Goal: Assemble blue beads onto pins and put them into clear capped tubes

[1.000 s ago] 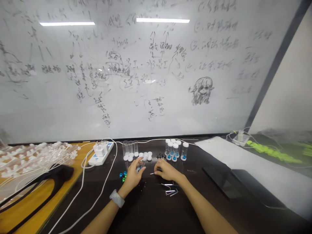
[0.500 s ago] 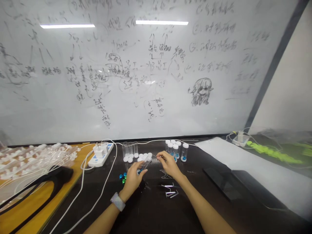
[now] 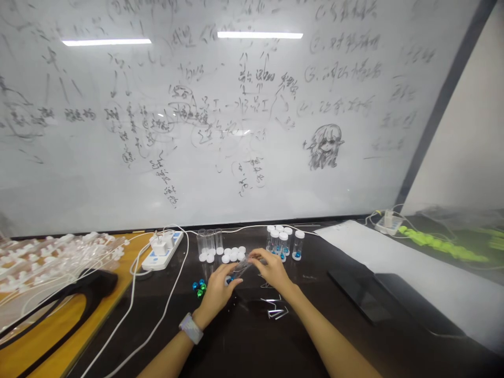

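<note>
In my left hand (image 3: pixel 217 291), closed around its lower end, a clear plastic tube (image 3: pixel 241 268) leans up to the right. Something blue shows at its lower end, partly behind the fingers. My right hand (image 3: pixel 271 269) has its fingertips pinched together at the tube's upper end; what they hold is too small to make out. Below that hand lie paper clips (image 3: pixel 266 285), partly covered, and several shiny L-shaped hex keys (image 3: pixel 277 313). Blue and green shiny balls (image 3: pixel 200 287) rest left of my left hand. White round caps (image 3: pixel 233 255) sit just beyond the tube.
Clear tubes (image 3: pixel 210 241) stand at the back, left of centre. Several white-capped tubes (image 3: pixel 283 244) with blue balls stand behind my right hand. A power strip (image 3: pixel 163 252) with white cables lies left; a black tablet-like slab (image 3: pixel 358 296) and white sheet (image 3: pixel 378 262) lie right.
My right hand has moved slightly left and down, bringing its fingertips to the tube's upper end. The tube shows more clearly between both hands; my left hand has barely shifted.
</note>
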Demonstrator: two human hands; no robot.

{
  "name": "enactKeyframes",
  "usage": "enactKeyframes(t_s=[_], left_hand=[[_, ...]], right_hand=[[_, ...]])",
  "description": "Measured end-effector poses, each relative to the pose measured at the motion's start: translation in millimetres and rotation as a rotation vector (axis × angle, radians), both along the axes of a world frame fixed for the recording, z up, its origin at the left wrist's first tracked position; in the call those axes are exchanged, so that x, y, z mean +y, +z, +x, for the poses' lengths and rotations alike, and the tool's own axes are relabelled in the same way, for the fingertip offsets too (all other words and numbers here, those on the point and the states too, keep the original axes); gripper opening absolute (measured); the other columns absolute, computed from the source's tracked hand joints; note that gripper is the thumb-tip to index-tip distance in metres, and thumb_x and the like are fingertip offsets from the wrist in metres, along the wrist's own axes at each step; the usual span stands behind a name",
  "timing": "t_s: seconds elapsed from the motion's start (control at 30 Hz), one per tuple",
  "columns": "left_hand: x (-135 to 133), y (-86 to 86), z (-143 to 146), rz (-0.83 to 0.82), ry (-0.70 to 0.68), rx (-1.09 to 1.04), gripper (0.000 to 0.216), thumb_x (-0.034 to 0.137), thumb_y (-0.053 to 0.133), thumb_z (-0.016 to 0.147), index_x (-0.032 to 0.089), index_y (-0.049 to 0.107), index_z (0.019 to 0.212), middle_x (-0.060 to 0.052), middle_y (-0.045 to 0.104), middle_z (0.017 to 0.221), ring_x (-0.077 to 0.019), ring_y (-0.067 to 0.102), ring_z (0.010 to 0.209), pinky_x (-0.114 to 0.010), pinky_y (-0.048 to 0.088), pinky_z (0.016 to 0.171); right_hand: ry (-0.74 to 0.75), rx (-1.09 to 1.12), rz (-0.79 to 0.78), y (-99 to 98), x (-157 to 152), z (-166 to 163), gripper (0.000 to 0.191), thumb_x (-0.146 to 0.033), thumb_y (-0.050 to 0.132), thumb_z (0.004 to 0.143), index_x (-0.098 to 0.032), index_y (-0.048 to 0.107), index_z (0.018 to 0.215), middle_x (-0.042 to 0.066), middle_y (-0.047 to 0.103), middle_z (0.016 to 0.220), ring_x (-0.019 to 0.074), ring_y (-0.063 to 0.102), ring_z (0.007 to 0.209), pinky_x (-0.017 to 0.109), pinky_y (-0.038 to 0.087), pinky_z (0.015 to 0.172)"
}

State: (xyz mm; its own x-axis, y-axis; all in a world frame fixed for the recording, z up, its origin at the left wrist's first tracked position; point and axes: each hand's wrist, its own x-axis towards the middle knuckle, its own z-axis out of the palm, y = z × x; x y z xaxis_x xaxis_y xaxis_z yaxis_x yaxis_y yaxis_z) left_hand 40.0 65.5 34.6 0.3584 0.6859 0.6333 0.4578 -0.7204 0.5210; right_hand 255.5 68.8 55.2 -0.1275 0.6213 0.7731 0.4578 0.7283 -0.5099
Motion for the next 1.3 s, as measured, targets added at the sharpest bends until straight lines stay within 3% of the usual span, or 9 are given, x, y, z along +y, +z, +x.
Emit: enactKeyframes(t_s=[0.1, 0.33, 0.57, 0.7, 0.83, 0.97, 1.17, 1.23, 1.3], left_hand=[[-1, 0.1, 1, -0.028, -0.006, -0.01, 0.037, 0.029, 0.069, 0.085, 0.026, 0.063, 0.121, -0.007, 0.07, 0.108, -0.0258, 0.067, 0.099, -0.042, 0.053, 0.091], [-1, -2.1, 3, -0.106, 0.007, -0.077, 0.037, 0.03, 0.071, 0.082, 0.027, 0.064, 0.118, -0.007, 0.071, 0.108, -0.0254, 0.069, 0.094, -0.041, 0.058, 0.085], [7, -7.5, 4, -0.267, 0.02, -0.284, 0.033, 0.034, 0.069, 0.082, 0.022, 0.063, 0.112, -0.008, 0.073, 0.102, -0.0243, 0.071, 0.096, -0.037, 0.06, 0.08], [10, -9.3, 4, -0.327, 0.012, -0.362, 0.033, 0.036, 0.069, 0.08, 0.019, 0.06, 0.107, -0.008, 0.074, 0.096, -0.0233, 0.073, 0.093, -0.037, 0.059, 0.083], [7, -9.8, 5, -0.406, -0.016, -0.357, 0.033, 0.035, 0.07, 0.079, 0.02, 0.059, 0.106, -0.008, 0.073, 0.096, -0.0234, 0.073, 0.09, -0.036, 0.062, 0.076], [3, -9.0, 6, -0.421, -0.031, -0.339, 0.033, 0.032, 0.072, 0.078, 0.02, 0.06, 0.106, -0.008, 0.072, 0.098, -0.0233, 0.072, 0.091, -0.036, 0.062, 0.075], [2, -10.5, 7, -0.415, -0.04, -0.342, 0.031, 0.029, 0.072, 0.078, 0.021, 0.062, 0.105, -0.007, 0.073, 0.098, -0.0235, 0.072, 0.09, -0.035, 0.063, 0.072], [3, -11.8, 7, -0.411, -0.041, -0.337, 0.032, 0.029, 0.072, 0.078, 0.021, 0.061, 0.107, -0.008, 0.073, 0.1, -0.0236, 0.072, 0.091, -0.036, 0.063, 0.073], [4, -13.1, 6, -0.395, -0.037, -0.325, 0.032, 0.03, 0.072, 0.078, 0.021, 0.061, 0.108, -0.007, 0.073, 0.1, -0.0234, 0.072, 0.091, -0.036, 0.063, 0.075]], right_hand=[[0.014, -0.009, 0.006, 1.7, 0, 0, 0.011, -0.03, 0.064, 0.091, -0.024, 0.073, 0.091, 0.004, 0.074, 0.089, 0.0214, 0.069, 0.084, 0.035, 0.055, 0.08], [0.061, -0.013, -0.012, 7.4, -2, 0, 0.016, -0.03, 0.058, 0.094, -0.024, 0.073, 0.094, 0.006, 0.074, 0.093, 0.0224, 0.068, 0.088, 0.038, 0.054, 0.082], [-0.127, 0.034, -0.045, -2.1, 4, 3, 0.02, -0.03, 0.05, 0.098, -0.022, 0.068, 0.101, 0.007, 0.07, 0.097, 0.0223, 0.065, 0.09, 0.036, 0.05, 0.083], [-0.195, -0.188, -0.099, -22.2, 16, -2, 0.023, -0.022, 0.046, 0.098, -0.021, 0.062, 0.114, 0.008, 0.065, 0.097, 0.0233, 0.06, 0.092, 0.037, 0.047, 0.087], [-0.287, -0.479, -0.173, -39.6, 29, -15, 0.033, -0.022, 0.049, 0.096, -0.021, 0.056, 0.129, 0.011, 0.058, 0.1, 0.0257, 0.054, 0.095, 0.038, 0.044, 0.087], [-0.363, -0.627, -0.206, -47.0, 36, -23, 0.029, -0.032, 0.055, 0.095, -0.022, 0.061, 0.121, 0.012, 0.055, 0.1, 0.0275, 0.052, 0.095, 0.039, 0.043, 0.086], [-0.23, -0.521, -0.242, -44.2, 31, -21, 0.004, -0.02, 0.057, 0.092, -0.018, 0.06, 0.091, 0.007, 0.056, 0.093, 0.0221, 0.056, 0.091, 0.034, 0.043, 0.085], [-0.138, -0.398, -0.259, -36.4, 27, -19, 0.002, -0.017, 0.056, 0.091, -0.019, 0.057, 0.092, 0.005, 0.059, 0.09, 0.02, 0.059, 0.087, 0.032, 0.045, 0.083], [-0.038, -0.221, -0.278, -24.3, 22, -16, 0.014, -0.019, 0.059, 0.088, -0.021, 0.054, 0.101, 0.003, 0.062, 0.091, 0.0182, 0.061, 0.083, 0.031, 0.048, 0.078]])
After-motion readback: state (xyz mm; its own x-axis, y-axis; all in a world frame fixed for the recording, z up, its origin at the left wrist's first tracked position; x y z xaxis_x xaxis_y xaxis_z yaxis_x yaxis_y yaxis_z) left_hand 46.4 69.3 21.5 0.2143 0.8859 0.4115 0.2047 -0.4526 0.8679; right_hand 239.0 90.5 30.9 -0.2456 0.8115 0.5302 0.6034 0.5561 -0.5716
